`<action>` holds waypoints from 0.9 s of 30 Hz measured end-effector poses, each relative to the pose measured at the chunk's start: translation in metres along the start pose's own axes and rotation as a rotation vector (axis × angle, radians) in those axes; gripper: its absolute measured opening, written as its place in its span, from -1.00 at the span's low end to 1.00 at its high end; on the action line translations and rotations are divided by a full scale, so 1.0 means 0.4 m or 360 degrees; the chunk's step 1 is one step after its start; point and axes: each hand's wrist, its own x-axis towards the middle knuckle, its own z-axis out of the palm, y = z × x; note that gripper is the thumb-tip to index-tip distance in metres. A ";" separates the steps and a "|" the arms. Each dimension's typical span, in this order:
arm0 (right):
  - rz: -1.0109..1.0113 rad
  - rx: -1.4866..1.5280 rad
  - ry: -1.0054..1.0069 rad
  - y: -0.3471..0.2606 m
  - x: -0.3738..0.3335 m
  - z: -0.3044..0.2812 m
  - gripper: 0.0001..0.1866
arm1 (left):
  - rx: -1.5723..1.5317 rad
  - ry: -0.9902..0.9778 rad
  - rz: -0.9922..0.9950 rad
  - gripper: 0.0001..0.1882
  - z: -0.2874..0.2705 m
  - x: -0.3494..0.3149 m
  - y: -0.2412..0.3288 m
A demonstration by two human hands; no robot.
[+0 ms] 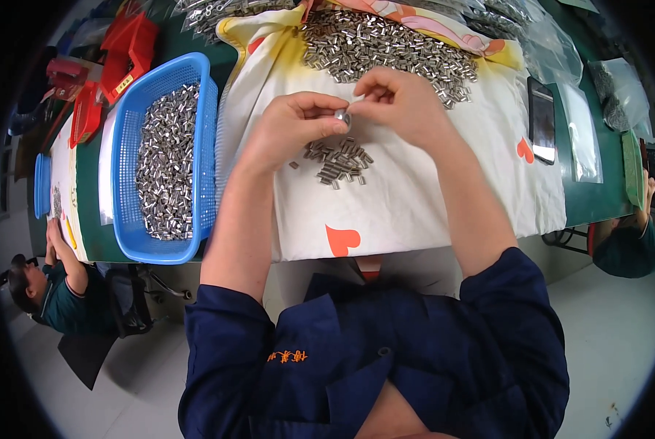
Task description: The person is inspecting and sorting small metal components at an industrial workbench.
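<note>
My left hand (294, 124) pinches a small shiny metal piece (343, 117) between thumb and fingers, above the white cloth (298, 219). Close beside it, my right hand (404, 106) has its thumb and forefinger pressed together at the piece's edge; what they hold, if anything, is too small to make out. Under the hands lies a small loose pile of short metal cylinders (338, 161), with one brownish bit (294, 165) off to its left. A much larger heap of the same cylinders (386, 47) spreads over the cloth's far side.
A blue plastic basket (204, 146) full of metal cylinders stands at the left. Red bins (130, 55) are beyond it. A dark phone (541, 121) and clear plastic bags (582, 139) lie at the right. Other people sit at left (71, 289) and right (631, 245).
</note>
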 end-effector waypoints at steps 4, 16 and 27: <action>-0.0236 -0.0482 0.0387 0.063 0.025 0.010 -0.91 | 0.0208 -0.0128 -0.0099 -0.74 0.017 0.000 0.005; -0.0553 -0.1080 0.0609 0.084 0.051 0.066 -0.93 | 0.0082 -0.0071 -0.0075 -0.74 0.016 0.008 -0.001; -0.0407 -0.1113 0.0467 0.076 0.048 0.064 -0.94 | -0.0036 0.0035 -0.0033 -0.69 -0.010 0.017 -0.009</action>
